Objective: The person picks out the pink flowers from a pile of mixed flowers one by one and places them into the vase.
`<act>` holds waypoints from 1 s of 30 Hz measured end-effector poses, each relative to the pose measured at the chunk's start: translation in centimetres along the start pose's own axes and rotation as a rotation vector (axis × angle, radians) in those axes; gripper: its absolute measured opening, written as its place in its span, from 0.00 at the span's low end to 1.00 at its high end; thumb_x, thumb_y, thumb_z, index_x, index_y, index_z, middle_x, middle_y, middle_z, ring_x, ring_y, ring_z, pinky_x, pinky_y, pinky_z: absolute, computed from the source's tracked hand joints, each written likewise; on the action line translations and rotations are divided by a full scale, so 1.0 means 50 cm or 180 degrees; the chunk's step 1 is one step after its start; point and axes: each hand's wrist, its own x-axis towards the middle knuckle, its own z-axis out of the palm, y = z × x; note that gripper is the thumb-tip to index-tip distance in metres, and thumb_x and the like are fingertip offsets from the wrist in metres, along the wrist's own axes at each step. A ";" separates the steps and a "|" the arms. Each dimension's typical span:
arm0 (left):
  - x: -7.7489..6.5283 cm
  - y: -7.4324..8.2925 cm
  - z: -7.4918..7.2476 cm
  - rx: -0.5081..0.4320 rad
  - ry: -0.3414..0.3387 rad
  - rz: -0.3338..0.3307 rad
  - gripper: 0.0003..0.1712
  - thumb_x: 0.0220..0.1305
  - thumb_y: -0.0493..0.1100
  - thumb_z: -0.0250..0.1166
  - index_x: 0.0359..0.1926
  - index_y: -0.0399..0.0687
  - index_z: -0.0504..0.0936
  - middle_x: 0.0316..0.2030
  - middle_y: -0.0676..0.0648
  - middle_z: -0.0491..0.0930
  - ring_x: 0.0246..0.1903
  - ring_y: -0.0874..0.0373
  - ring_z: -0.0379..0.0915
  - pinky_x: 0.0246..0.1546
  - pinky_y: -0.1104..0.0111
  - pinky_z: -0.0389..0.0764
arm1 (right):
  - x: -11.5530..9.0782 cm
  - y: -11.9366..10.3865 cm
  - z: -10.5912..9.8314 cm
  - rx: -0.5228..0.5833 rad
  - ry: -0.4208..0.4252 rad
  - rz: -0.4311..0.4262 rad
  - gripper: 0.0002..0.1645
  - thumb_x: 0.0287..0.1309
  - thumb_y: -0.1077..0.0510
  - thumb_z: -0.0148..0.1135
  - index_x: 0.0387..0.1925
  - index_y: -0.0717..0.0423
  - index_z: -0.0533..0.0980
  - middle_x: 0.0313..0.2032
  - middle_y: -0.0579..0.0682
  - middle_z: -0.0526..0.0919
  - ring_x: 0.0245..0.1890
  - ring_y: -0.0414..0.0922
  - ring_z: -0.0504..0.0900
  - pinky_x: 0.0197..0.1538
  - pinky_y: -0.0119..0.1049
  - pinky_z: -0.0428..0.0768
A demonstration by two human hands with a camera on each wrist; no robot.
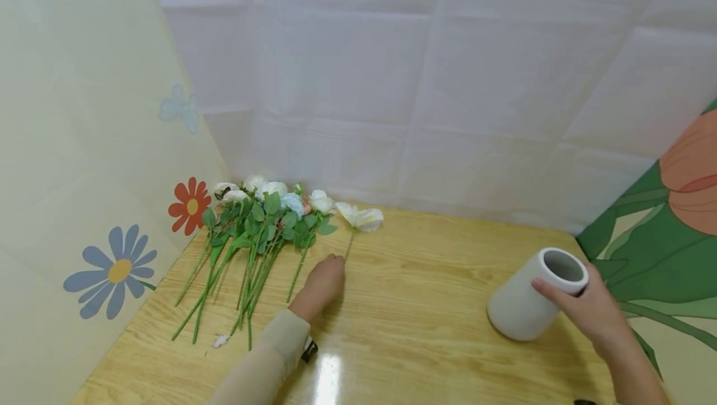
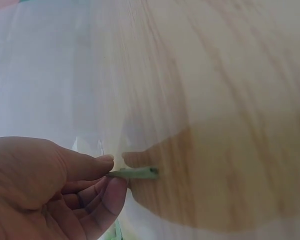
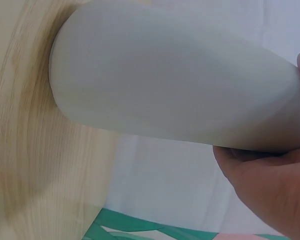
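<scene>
Between thumb and fingers my left hand pinches the thin green stem of a white artificial flower. The cut end of the stem pokes out past the fingertips in the left wrist view. At the right of the table, my right hand grips a white cylindrical vase near its rim, thumb across the front. The vase leans toward the right hand, its round mouth facing up. In the right wrist view the vase body fills much of the picture, and most of the fingers are hidden.
A bunch of artificial flowers with white and pale blue blooms lies left of the left hand, green stems toward me. A small whitish scrap lies by the stem ends. White cloth hangs behind the wooden table; printed flower cloths flank it.
</scene>
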 end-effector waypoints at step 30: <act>0.004 -0.011 -0.016 -0.0323 -0.0376 -0.0153 0.11 0.73 0.41 0.62 0.45 0.35 0.79 0.36 0.41 0.77 0.33 0.49 0.77 0.34 0.58 0.81 | -0.023 -0.063 0.066 -0.0020 -0.0277 0.0110 0.50 0.66 0.50 0.68 0.73 0.68 0.50 0.62 0.68 0.67 0.43 0.21 0.68 0.41 0.23 0.73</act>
